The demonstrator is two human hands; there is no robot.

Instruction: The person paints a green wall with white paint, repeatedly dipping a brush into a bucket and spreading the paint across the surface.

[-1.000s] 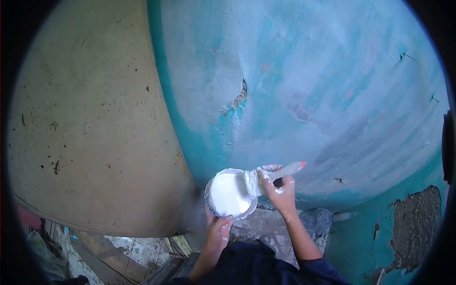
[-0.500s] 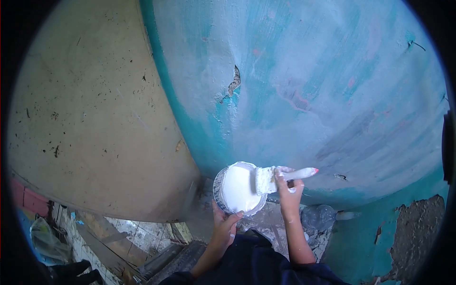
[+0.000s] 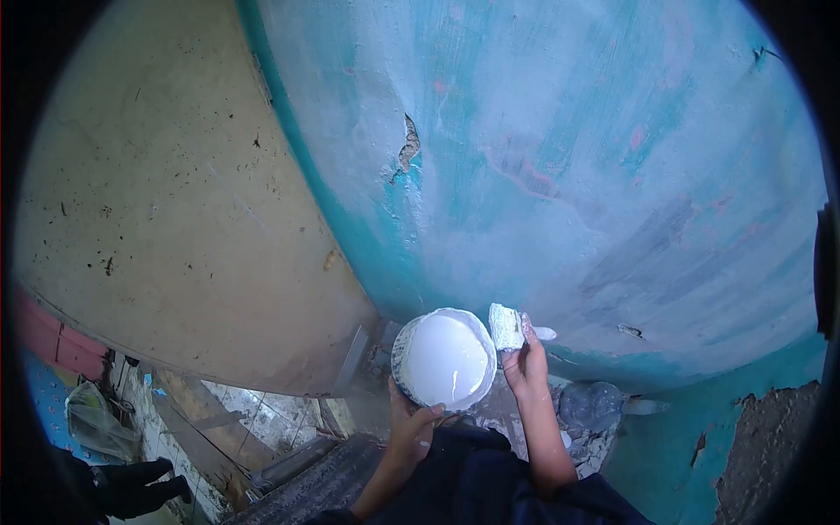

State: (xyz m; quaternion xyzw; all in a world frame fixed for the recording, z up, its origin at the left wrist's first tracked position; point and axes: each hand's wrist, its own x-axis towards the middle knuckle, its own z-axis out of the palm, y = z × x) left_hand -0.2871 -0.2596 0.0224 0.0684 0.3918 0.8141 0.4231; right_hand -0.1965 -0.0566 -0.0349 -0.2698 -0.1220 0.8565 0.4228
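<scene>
My left hand point(image 3: 411, 433) is closed on the lower left rim of a round tub of white paint point(image 3: 444, 359), thumb over the edge and fingers beneath. The paint's surface is smooth and shiny. Just right of the tub, my right hand point(image 3: 526, 363) grips a wide paintbrush point(image 3: 507, 328) near its base. White paint coats the bristles, which point left toward the tub, and the pale handle sticks out to the right. A small gap shows between brush and tub. Ahead is a teal wall point(image 3: 490, 227) with streaky whitish paint over it and a crack point(image 3: 409, 144).
A beige speckled panel point(image 3: 192, 219) rises on the left. A clear plastic bottle point(image 3: 591, 406) lies on the floor by the wall. Boards point(image 3: 188, 424) and a plastic bag point(image 3: 98, 424) are at lower left. Plaster is broken away point(image 3: 770, 455) at lower right.
The brush has moved right, away from the tub's rim, and its handle now points more away from me. The tub shows more of its paint surface. The view has shifted slightly.
</scene>
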